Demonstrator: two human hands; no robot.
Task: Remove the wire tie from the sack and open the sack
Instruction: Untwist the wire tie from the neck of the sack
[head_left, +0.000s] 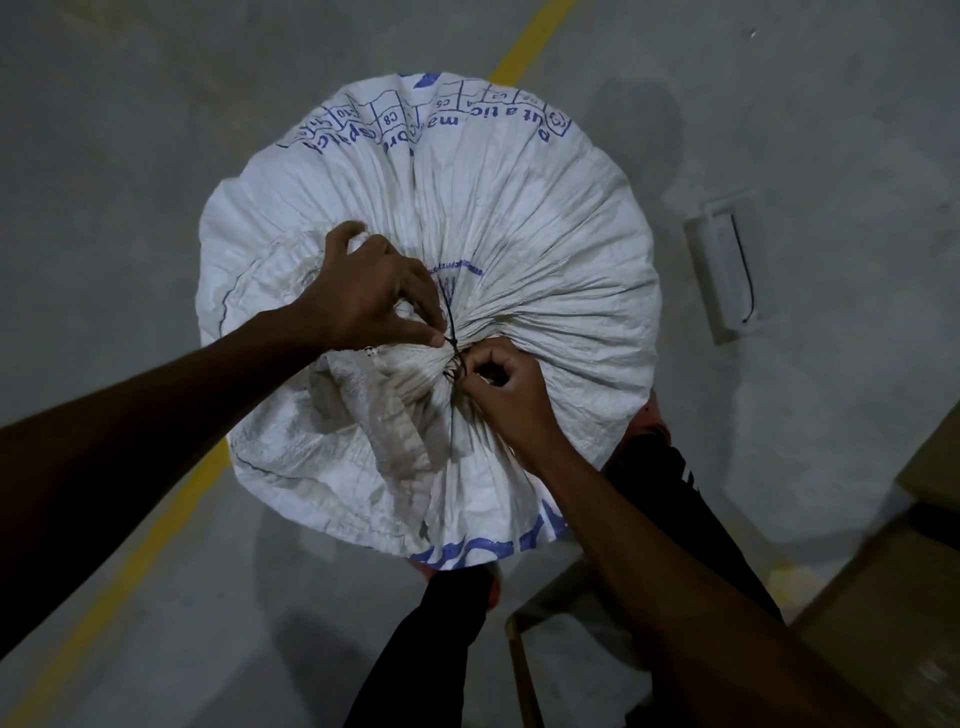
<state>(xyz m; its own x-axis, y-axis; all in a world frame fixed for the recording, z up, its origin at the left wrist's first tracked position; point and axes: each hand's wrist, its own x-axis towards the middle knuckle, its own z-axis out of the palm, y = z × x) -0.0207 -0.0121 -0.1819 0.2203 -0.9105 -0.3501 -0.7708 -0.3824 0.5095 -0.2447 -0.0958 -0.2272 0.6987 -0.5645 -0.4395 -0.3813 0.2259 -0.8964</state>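
Note:
A full white woven sack (519, 218) with blue print stands on the floor, seen from above, its mouth gathered into a tight neck at the middle. A thin dark wire tie (450, 322) wraps that neck, with one end sticking up and away. My left hand (363, 296) rests on the sack and pinches the wire just left of the knot between thumb and forefinger. My right hand (501, 389) is closed on the twisted part of the wire at the right of the neck. A loose flap of sack cloth (374, 415) hangs below the neck.
The floor is grey concrete with a yellow painted line (530, 41) running diagonally under the sack. A white flat object with a black wire (727, 265) lies on the floor to the right. Cardboard boxes (893, 613) stand at lower right. My dark trouser legs are beneath the sack.

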